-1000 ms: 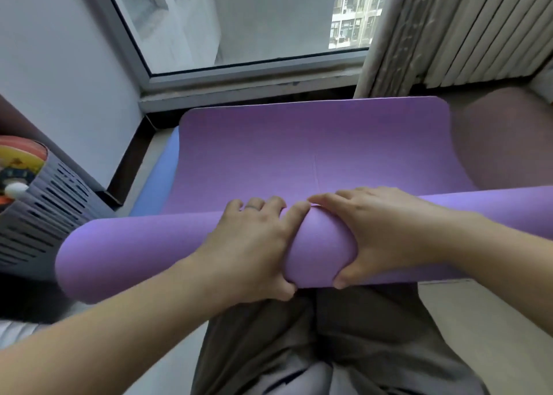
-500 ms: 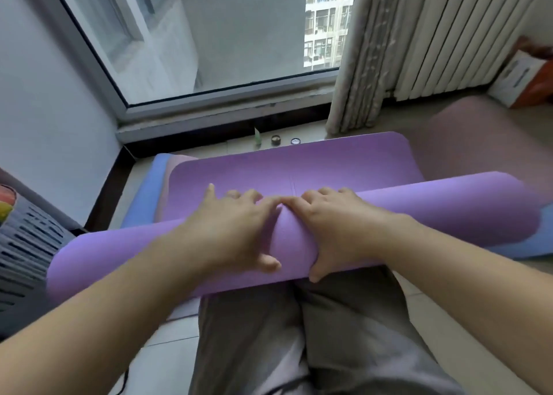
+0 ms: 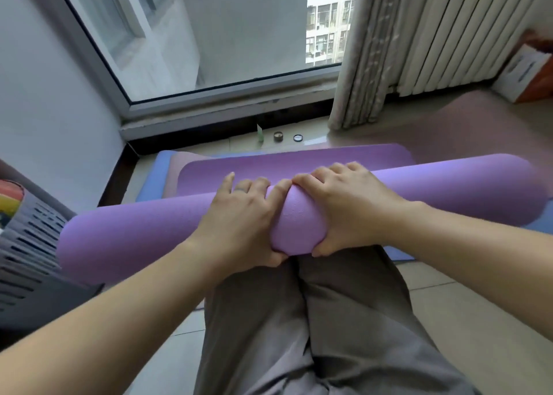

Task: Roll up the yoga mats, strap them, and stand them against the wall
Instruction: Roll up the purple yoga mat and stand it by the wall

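The thick purple foam yoga-mat roll (image 3: 149,233) lies crosswise over the grey-trousered lap (image 3: 299,319) and bars the straight way forward. The left hand (image 3: 242,224) and right hand (image 3: 344,209) grip its middle, side by side. Beyond it a narrow flat strip of the same mat (image 3: 299,164) lies low. Past that, a small green tube (image 3: 260,133), a round tin (image 3: 278,137) and a ring (image 3: 297,138) stand before the black skirting (image 3: 209,131). A dark grey slotted plastic basket (image 3: 27,260) crowds the roll's left end. Right of the knees the pale tiled floor (image 3: 463,319) lies open.
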